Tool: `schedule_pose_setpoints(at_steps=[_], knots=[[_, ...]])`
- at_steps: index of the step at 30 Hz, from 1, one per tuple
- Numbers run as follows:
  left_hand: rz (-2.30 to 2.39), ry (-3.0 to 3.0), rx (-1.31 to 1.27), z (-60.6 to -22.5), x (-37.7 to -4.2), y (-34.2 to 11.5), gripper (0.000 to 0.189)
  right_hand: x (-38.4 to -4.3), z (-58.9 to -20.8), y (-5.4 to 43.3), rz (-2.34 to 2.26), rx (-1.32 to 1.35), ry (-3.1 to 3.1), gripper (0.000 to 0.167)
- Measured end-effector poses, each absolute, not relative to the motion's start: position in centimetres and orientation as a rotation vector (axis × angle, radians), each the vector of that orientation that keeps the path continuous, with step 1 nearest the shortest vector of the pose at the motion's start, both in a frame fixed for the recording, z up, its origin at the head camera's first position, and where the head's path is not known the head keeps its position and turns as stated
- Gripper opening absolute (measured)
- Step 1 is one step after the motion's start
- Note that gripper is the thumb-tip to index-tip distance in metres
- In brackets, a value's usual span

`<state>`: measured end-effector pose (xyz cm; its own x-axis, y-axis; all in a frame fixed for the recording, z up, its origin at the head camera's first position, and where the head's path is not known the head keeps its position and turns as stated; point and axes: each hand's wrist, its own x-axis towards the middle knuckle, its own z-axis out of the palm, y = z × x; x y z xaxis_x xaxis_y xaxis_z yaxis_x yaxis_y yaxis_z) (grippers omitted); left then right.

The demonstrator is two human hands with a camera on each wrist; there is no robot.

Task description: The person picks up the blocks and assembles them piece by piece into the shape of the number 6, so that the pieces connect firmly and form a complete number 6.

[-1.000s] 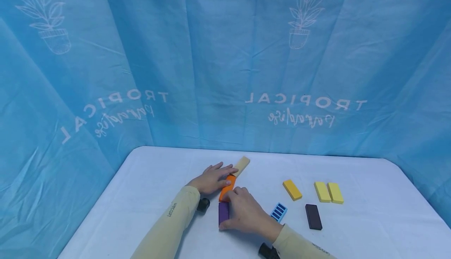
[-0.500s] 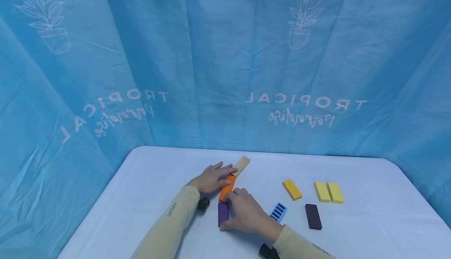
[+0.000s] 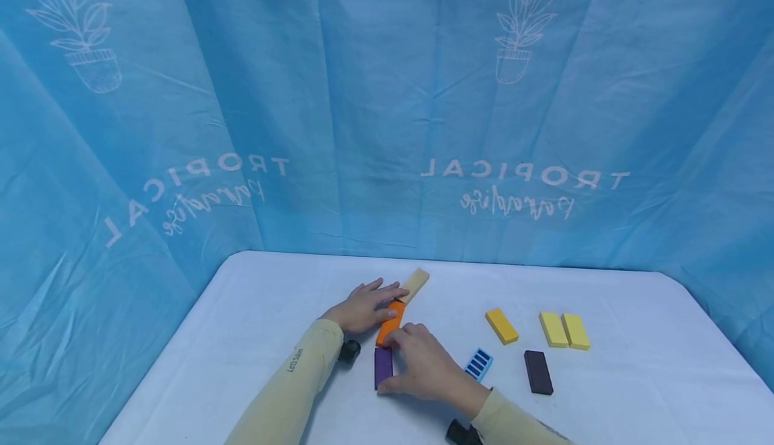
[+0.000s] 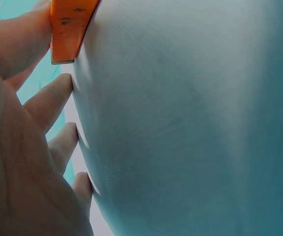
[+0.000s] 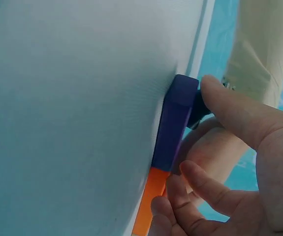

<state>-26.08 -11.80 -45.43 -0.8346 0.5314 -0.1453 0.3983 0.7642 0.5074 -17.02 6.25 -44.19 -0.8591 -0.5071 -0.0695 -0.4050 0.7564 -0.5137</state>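
Observation:
A purple block [image 3: 383, 368] lies at the near end of a bent row of blocks on the white table. My right hand [image 3: 424, 366] grips it lengthwise, thumb at its near end and fingers at the far end, as the right wrist view shows too, with the purple block [image 5: 174, 120] against the orange one [image 5: 151, 201]. Beyond it comes the orange block [image 3: 389, 327], then a beige block [image 3: 416, 284] angled to the right. My left hand [image 3: 361, 308] rests with fingers spread out, its thumb on the orange block and a fingertip at the beige one.
Right of the row lie a light-blue block with dark stripes [image 3: 478, 364], an orange-yellow block [image 3: 502, 326], a dark block [image 3: 538, 372] and two pale yellow blocks [image 3: 553, 330] side by side. A blue curtain [image 3: 375, 109] hangs behind the table.
The purple block has shifted very slightly to the left with my right hand. My left hand and the other blocks stay in place.

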Motion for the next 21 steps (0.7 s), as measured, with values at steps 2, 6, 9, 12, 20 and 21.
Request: schedule_pose_setpoints(at_steps=[2,6,9,12,20,21], knots=[[0.67,2.68,0.725,-45.4,-26.1,-11.8,0.05,-16.9,-44.1,6.6,-0.77,-0.7,2.744,0.066],[0.659,2.689,0.719,-45.5,-26.1,-11.7,0.05,-16.9,-43.7,7.5,-0.867,-0.655,2.721,0.062],[0.662,2.698,0.707,-45.6,-26.1,-11.6,0.049,-16.9,-43.2,8.3,-0.968,-0.638,2.677,0.06],[0.667,2.7,0.689,-45.5,-26.1,-11.6,0.049,-16.9,-42.7,9.2,-1.054,-0.629,2.638,0.06],[0.673,2.697,0.666,-45.6,-26.1,-11.5,0.049,-17.4,-42.0,11.7,-1.196,-0.61,2.638,0.057],[0.674,2.696,0.664,-45.6,-26.1,-11.5,0.049,-17.5,-41.9,12.0,-1.213,-0.602,2.643,0.056]])
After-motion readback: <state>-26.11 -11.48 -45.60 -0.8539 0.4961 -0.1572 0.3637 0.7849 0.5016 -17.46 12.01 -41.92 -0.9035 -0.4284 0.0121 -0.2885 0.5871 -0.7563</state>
